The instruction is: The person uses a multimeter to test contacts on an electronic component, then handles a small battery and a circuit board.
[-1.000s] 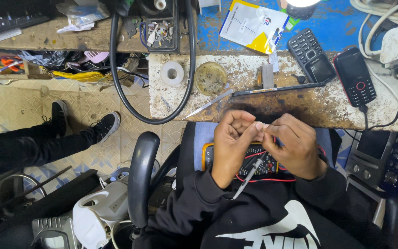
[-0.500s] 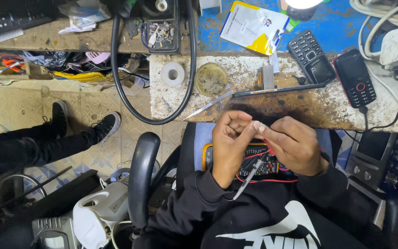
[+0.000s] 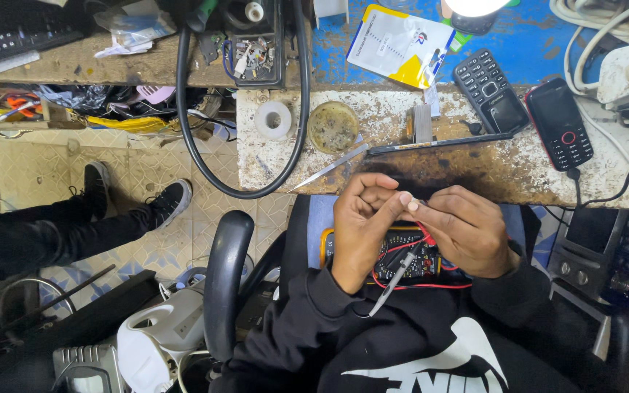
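Multimeter on the lap — below the scarred worktop's front edge, tiled floor left.
Left hand and right hand fingers still pinch something tiny — barely shifted.

Worn stone-topped workbench stands far right; patterned beige floor tiles lie left, beside a black chair armrest.

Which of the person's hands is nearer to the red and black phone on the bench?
Right. The right hand lies below and left of the red and black phone; the left hand is farther left, past the right hand.
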